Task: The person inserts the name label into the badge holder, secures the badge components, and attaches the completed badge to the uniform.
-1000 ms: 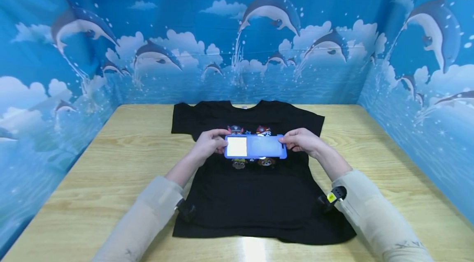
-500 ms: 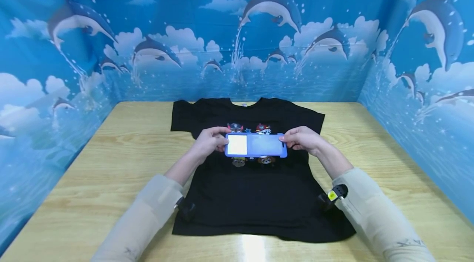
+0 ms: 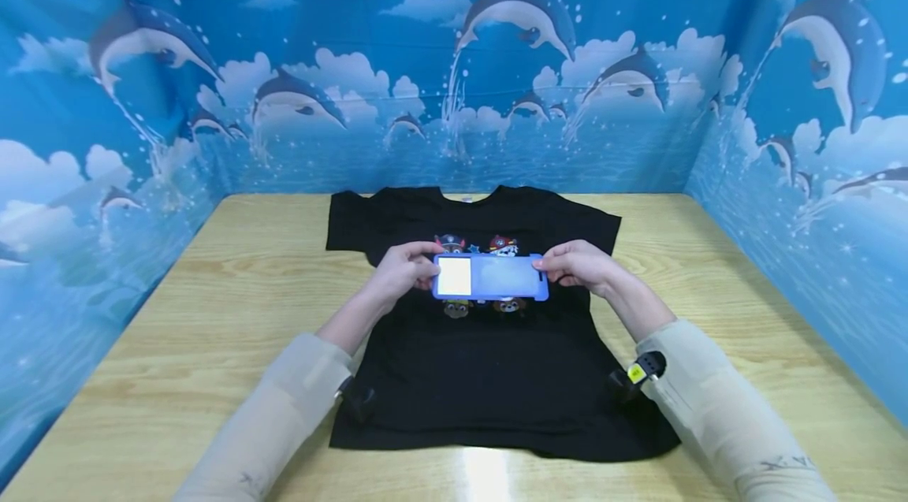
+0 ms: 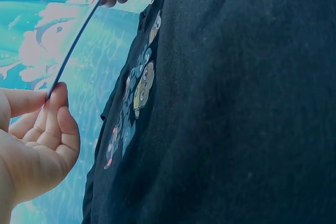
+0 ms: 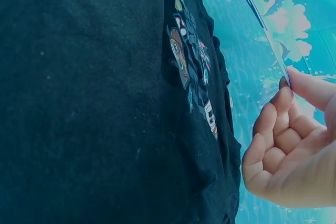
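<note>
A thin, flat blue rectangle (image 3: pixel 505 277) with a bright white section at its left end is held level over the printed chest of a black T-shirt (image 3: pixel 496 376). My left hand (image 3: pixel 404 275) pinches its left end between thumb and fingers. At the right end, my right hand (image 3: pixel 578 265) pinches it the same way, near a small dark slot. Both wrist views catch the rectangle (image 4: pixel 79 35) edge-on, like a thin strip, raised above the shirt. Its exact kind I cannot tell. Cartoon dog faces (image 3: pixel 509 305) on the shirt show above and below it.
The T-shirt lies spread out on a light wooden table (image 3: pixel 234 313), neckline toward the back. Blue dolphin-print curtains (image 3: pixel 355 92) stand along the back and both sides. Dark wrist-worn gear (image 3: pixel 645 366) hangs close over the shirt's lower right side.
Both hands keep their pinch on the blue rectangle and stay nearly still. The whole scene has shifted slightly upward in the head view.
</note>
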{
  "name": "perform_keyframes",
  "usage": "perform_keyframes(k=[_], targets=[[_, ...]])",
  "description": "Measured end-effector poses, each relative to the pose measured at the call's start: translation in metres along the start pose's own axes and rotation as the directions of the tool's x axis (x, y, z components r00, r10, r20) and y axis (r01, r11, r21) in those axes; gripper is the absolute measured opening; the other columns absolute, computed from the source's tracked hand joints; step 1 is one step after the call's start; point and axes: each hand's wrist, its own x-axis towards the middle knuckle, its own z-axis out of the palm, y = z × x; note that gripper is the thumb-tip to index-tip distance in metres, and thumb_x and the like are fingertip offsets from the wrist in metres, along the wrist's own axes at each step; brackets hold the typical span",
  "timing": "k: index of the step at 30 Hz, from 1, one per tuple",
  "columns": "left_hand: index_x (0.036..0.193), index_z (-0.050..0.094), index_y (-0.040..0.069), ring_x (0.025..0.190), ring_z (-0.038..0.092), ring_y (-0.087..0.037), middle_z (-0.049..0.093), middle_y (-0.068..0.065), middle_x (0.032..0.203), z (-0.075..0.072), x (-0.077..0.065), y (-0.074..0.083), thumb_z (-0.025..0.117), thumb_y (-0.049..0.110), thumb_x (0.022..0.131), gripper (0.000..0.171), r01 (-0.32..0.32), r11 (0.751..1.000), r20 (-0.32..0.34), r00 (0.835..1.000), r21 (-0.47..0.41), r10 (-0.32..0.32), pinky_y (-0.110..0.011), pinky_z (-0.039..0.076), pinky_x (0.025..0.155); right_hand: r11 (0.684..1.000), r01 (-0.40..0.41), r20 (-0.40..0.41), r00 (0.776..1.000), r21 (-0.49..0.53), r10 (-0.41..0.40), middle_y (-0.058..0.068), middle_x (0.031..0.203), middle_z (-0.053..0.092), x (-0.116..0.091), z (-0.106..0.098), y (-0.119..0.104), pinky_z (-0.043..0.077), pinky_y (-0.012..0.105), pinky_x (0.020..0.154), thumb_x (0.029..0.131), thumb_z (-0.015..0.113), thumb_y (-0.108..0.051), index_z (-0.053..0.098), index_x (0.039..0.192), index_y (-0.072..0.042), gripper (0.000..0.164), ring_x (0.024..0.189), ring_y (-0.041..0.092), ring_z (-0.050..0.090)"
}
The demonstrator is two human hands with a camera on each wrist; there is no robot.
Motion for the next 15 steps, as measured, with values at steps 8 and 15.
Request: perform_keyframes(k=[8, 15], targets=[[0.121, 0.058, 0.005, 0.074, 0.055, -0.022, 0.062, -0.013, 0.098, 0.0001, -0.0010, 0.0004, 0.055, 0.006, 0.088, 0.033, -0.004, 1.000, 0.002, 1.000, -0.008, 0.004, -0.029, 0.046, 0.069, 1.000, -0.001, 0.016, 1.000, -0.008, 0.001, 0.001, 0.067, 0.054, 0.0006, 0.0023, -0.0008, 0.042, 0.034, 0.071, 0.088, 0.062, -0.021, 0.063, 0.071, -0.012, 0.019, 0.069, 0.018, 0.052], [0.120, 0.058, 0.005, 0.072, 0.055, -0.022, 0.062, -0.014, 0.098, -0.0005, -0.0007, 0.0003, 0.055, 0.005, 0.088, 0.031, -0.006, 1.000, -0.001, 1.000, -0.008, 0.006, -0.030, 0.046, 0.070, 1.000, -0.006, -0.001, 1.000, -0.005, 0.006, 0.001, 0.067, 0.055, 0.0018, 0.0038, -0.0013, 0.042, 0.035, 0.072, 0.088, 0.062, -0.021, 0.063, 0.072, -0.012, 0.019, 0.070, 0.019, 0.053]])
